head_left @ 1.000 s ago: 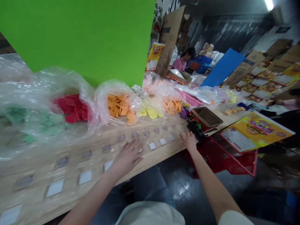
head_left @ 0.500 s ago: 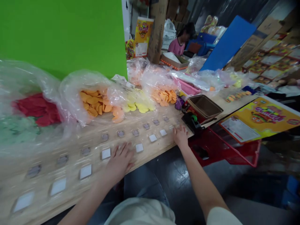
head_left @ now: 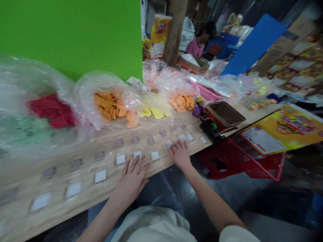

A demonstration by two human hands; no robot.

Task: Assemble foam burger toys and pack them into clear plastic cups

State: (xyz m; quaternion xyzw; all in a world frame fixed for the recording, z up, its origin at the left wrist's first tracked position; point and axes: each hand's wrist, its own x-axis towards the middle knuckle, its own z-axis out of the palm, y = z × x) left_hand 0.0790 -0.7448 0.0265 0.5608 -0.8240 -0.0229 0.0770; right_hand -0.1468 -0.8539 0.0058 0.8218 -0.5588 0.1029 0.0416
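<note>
Bench: long pale wooden bench (head_left: 108, 193) carrying rows of white squares (head_left: 155, 155) and greyish patches (head_left: 150, 140), perhaps paper or foam; the blur makes that hard to say.
Left hand: (head_left: 132, 179) open, fingers spread, holding nothing, at the bench edge just below the white squares.
Right hand: (head_left: 180, 155) open, holding nothing, fingertips at or touching a white square.
Change: both hands have drawn closer together along the bench edge.
Beyond: plastic bags of orange discs (head_left: 107, 106) and red pieces (head_left: 50, 111) along the bench, a brown tray (head_left: 225, 113) to the right, a person in a pink top (head_left: 194, 48) farther back.
</note>
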